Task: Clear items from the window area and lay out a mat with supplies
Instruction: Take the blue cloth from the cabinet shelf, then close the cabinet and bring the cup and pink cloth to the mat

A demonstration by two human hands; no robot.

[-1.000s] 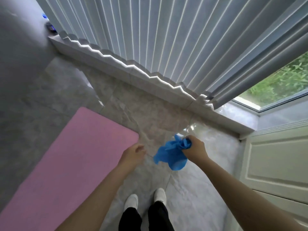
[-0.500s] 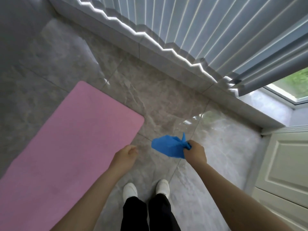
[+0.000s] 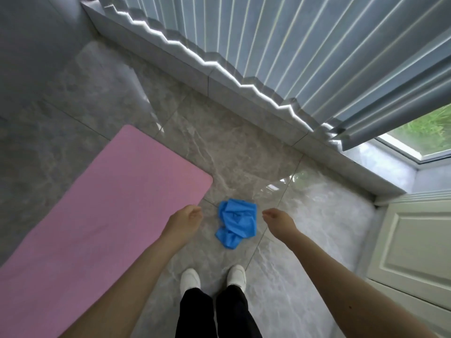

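A crumpled blue cloth [image 3: 237,223] lies on the tile floor [image 3: 219,147], just past the mat's [image 3: 97,208] near corner. The left hand [image 3: 183,219] and right hand [image 3: 278,219] hang loose and empty on either side of the cloth. Two white shoes [image 3: 190,280] stand just behind the cloth, and the curtain [image 3: 292,52] hangs well beyond it.

Both forearms are bare to the edge of the picture, with no sleeve, watch or ring showing. The left hand [image 3: 186,219] and right hand [image 3: 278,219] are bare too. Below them are black trousers [image 3: 217,313] and white shoes [image 3: 212,278] with plain, rounded toes, side by side.
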